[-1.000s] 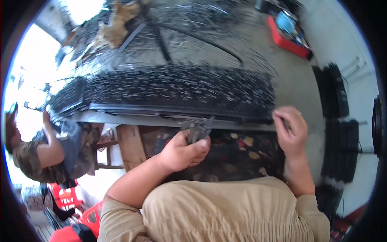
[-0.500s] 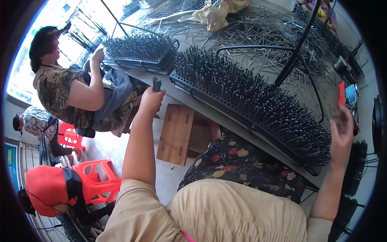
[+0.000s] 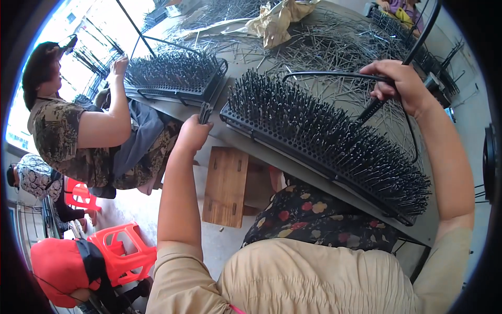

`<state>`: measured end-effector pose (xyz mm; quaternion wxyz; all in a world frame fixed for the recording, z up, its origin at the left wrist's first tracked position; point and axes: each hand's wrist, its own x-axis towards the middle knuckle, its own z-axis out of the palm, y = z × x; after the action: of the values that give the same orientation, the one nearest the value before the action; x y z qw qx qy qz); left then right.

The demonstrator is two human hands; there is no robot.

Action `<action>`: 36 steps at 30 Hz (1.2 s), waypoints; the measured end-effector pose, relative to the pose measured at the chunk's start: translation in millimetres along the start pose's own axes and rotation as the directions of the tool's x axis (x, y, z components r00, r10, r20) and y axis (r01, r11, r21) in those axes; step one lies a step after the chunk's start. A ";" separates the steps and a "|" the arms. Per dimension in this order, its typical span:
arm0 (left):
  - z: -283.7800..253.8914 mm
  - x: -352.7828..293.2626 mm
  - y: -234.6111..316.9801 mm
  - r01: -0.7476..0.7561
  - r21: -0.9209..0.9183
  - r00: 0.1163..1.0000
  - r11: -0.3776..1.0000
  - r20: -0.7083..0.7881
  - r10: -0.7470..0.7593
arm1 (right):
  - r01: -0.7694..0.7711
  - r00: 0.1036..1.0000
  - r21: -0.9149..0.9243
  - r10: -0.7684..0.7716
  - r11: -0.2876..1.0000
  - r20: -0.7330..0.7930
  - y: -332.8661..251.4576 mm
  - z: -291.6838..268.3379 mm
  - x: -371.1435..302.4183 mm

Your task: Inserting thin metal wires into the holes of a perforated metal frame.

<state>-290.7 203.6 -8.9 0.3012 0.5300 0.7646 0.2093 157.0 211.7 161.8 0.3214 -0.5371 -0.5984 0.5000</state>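
Note:
My left hand (image 3: 193,135) is closed around a small bundle of thin dark sticks (image 3: 205,113) that point up out of the fist. It hovers near the table edge, left of a long black perforated rack (image 3: 293,144) densely filled with upright dark sticks (image 3: 329,131). Over the rack's far side, my right hand (image 3: 401,83) is wrapped round the bar of a black metal frame (image 3: 418,47), close to a joint. Its thumb and some fingers show on the left of the upright.
Loose sticks (image 3: 334,47) lie scattered over the grey table (image 3: 246,68), with crumpled brown paper (image 3: 272,23) at the back. A co-worker (image 3: 78,120) sits left at a second filled rack (image 3: 172,76). Below are a wooden stool (image 3: 226,186) and a red plastic stool (image 3: 125,251).
My right hand has moved from the rack's right end up and inward onto the black frame. My left hand still holds the bundle; the view has shifted slightly.

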 end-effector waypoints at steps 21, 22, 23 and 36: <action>160.9 211.1 23.1 -0.322 0.613 0.891 0.722 -0.061 0.450 | -0.119 0.709 -0.220 -0.072 0.968 -0.701 47.8 25.2 -214.6; 160.3 252.7 -1.1 -0.375 0.748 0.884 0.548 0.109 0.455 | -0.119 0.690 -0.192 -0.058 0.974 -0.721 58.4 36.9 -213.7; 157.9 252.1 5.3 -0.273 0.788 0.907 0.552 0.020 0.420 | -0.156 0.622 -0.167 -0.035 0.974 -0.782 71.5 48.4 -213.7; 375.6 51.4 392.2 -0.919 0.273 -0.285 -0.283 0.033 0.958 | -0.156 -0.064 0.213 0.205 0.965 -0.977 247.4 123.0 -325.5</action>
<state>220.8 389.5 -45.0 -0.1162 0.9285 0.0801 0.3434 193.5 -152.4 -58.1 0.5924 -0.7995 -0.0992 0.0096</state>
